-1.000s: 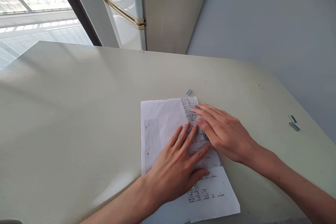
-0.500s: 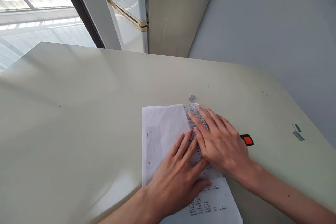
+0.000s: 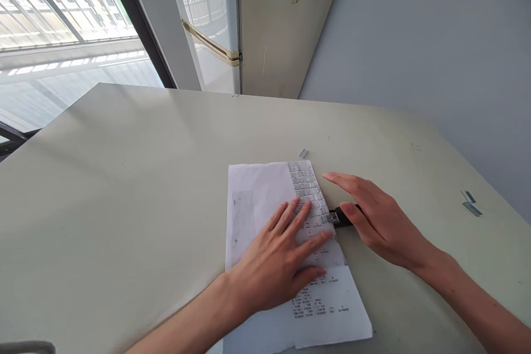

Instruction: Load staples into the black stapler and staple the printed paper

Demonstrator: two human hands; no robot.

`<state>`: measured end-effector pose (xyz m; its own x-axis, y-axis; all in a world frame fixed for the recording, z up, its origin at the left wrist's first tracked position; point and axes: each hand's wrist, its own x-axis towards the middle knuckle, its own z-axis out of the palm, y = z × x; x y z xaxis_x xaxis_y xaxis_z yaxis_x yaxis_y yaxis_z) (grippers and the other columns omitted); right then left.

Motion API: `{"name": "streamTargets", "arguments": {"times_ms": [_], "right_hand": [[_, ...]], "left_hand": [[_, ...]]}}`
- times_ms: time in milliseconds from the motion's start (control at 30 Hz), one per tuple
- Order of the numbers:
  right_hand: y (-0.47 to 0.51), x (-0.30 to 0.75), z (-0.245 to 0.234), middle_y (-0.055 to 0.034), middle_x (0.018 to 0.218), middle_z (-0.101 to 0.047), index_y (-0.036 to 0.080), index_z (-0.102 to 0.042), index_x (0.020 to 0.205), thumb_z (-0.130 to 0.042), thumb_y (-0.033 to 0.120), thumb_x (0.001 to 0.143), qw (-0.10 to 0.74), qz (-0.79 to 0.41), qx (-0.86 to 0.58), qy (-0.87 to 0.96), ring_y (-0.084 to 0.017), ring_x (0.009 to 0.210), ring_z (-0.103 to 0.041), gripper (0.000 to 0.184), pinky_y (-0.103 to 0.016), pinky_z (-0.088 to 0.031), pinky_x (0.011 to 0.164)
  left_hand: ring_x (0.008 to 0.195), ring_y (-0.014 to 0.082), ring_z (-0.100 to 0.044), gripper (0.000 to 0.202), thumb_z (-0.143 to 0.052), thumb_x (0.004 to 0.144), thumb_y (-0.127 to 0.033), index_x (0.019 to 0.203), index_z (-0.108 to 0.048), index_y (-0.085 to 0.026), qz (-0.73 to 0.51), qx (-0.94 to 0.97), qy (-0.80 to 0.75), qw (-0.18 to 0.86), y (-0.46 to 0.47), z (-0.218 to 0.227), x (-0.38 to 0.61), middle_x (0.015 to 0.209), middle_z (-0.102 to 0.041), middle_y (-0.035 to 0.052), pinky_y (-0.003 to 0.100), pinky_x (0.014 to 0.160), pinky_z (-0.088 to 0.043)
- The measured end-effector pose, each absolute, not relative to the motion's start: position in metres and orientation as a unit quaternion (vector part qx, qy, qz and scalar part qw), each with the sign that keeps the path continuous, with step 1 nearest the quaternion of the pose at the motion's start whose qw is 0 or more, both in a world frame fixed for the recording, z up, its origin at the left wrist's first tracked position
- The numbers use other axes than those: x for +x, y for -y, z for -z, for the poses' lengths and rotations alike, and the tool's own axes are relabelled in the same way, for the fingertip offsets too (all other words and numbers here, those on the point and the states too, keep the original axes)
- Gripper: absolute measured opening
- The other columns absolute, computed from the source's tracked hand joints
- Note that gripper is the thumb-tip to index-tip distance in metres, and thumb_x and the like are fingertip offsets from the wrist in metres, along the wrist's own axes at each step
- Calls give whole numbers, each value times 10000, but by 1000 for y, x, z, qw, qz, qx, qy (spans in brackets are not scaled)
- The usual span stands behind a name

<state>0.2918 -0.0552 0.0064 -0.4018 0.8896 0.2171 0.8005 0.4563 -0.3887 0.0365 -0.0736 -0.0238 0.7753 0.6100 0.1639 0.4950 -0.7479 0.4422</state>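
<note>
white paper [image 3: 257,193] lies folded on the pale table [image 3: 145,177], right in front of you. your left hand [image 3: 282,265] stays flat and open on it, fingers spread, pressing it down. half a second ago your right hand [image 3: 381,224] lay on the paper too; now it has slid off to the right side. it is open, fingers straight, and its thumb touches a small black tool [image 3: 342,217] whose metal tip meets the paper's right edge. the print on the paper is too small to read. a little strip of staples [image 3: 303,154] lies just past the top edge.
</note>
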Motion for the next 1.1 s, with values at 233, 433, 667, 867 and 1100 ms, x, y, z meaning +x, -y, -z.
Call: {"name": "streamTargets", "arguments": {"times_ms": [233,433,667,867,1100], "right_hand": [[69,347,16,-43,1244,-744,347,-577,1366,-584,438,1051,215,-136,-501,827,-290,1106,-708,327,-440,-567,922],[50,361,23,-28,1090,-761,331,-673,1175,-606,565,1006,241,-233,-570,750,-255,882,-701,297,-346,-541,649],[33,359,28,-17,981,-726,300,-678,1114,-686,556,960,302,-305,-566,704,-214,824,-610,298,-307,-489,641],[37,358,25,-18,963,-716,291,-676,1083,-680,505,972,317,-291,-547,718,-199,791,-588,242,-312,-474,655],[36,360,22,-36,1000,-736,284,-691,1103,-667,490,980,318,-296,-532,727,-206,827,-616,242,-316,-487,639]], "left_hand": [[1621,355,-135,541,-532,1068,-521,1576,-495,-339,-106,930,-308,170,56,16,-7,1771,-131,27,581,1299,-289],[1630,353,-122,639,-497,1080,-533,1666,-307,-364,-89,917,-374,106,53,10,-41,1774,-138,-4,621,1279,-307],[1626,351,-136,703,-454,1079,-580,1695,-172,-394,-73,877,-471,67,36,21,-56,1773,-138,-27,620,1278,-300],[1629,317,-170,631,-394,1087,-598,1657,-338,-336,-91,866,-490,48,-10,24,-43,1760,-219,-9,578,1309,-245],[1623,323,-206,627,-374,1081,-623,1616,-421,-300,-101,868,-484,53,-45,23,-24,1738,-297,28,598,1301,-247]]}}
